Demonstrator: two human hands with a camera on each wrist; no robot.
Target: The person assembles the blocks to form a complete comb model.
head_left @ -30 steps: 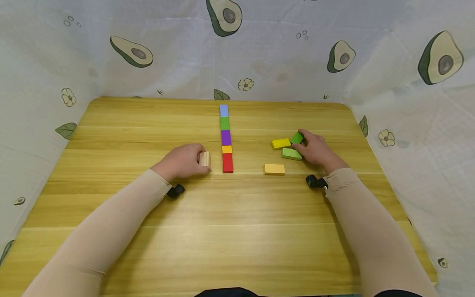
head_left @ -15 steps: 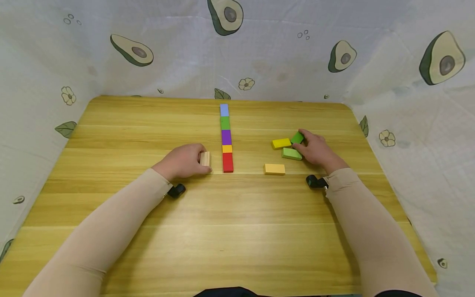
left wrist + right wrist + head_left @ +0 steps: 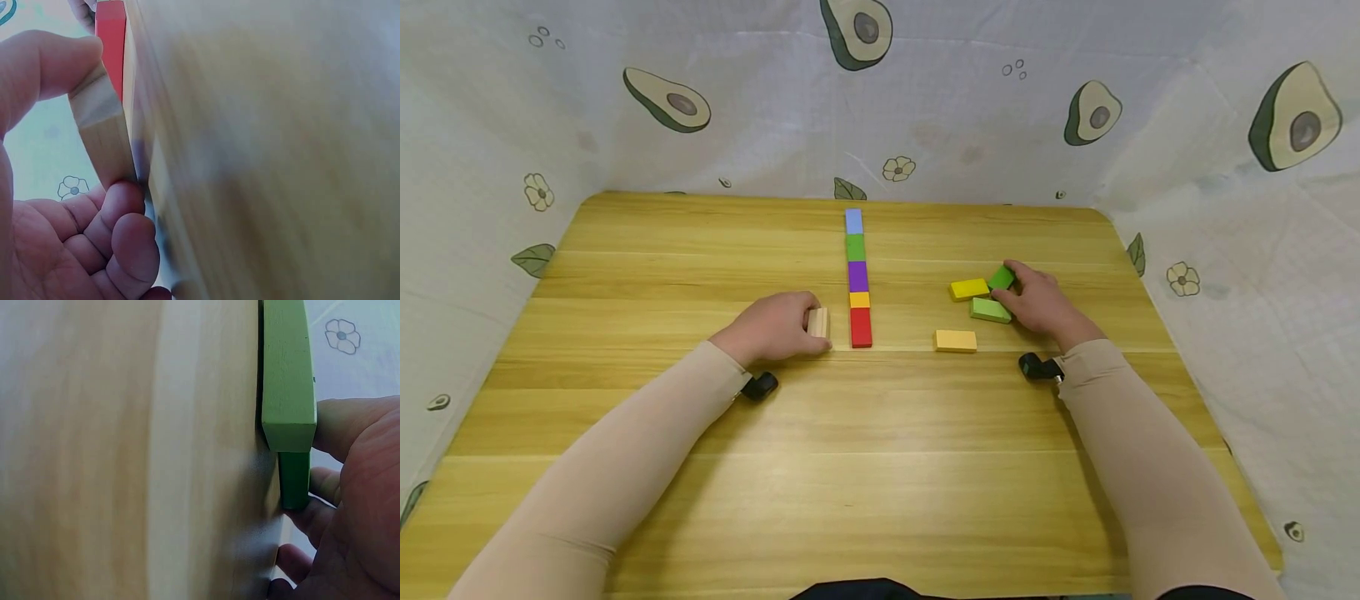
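Note:
My left hand [image 3: 778, 327] pinches a plain wooden block [image 3: 818, 323] between thumb and fingers, just left of the row's near end. That row holds a red block [image 3: 861, 327], a thin orange block [image 3: 859, 300], a purple block [image 3: 857, 277], a green block [image 3: 855, 247] and a light blue block [image 3: 853, 222]. In the left wrist view the wooden block [image 3: 103, 128] is tilted. My right hand [image 3: 1037, 302] grips a dark green block [image 3: 1002, 277] by its edges, its thumb beside a light green block [image 3: 990, 311]. The right wrist view shows that light green block [image 3: 289, 375] nearer the camera.
A yellow block [image 3: 969, 289] lies left of the dark green one, close to it. A pale orange block [image 3: 955, 341] sits nearer me, between the row and the right hand. A patterned cloth [image 3: 955, 100] hangs behind the wooden table [image 3: 865, 467].
My left hand has shifted slightly right with the wooden block, nearer the red one. The right hand and the other blocks stay in place.

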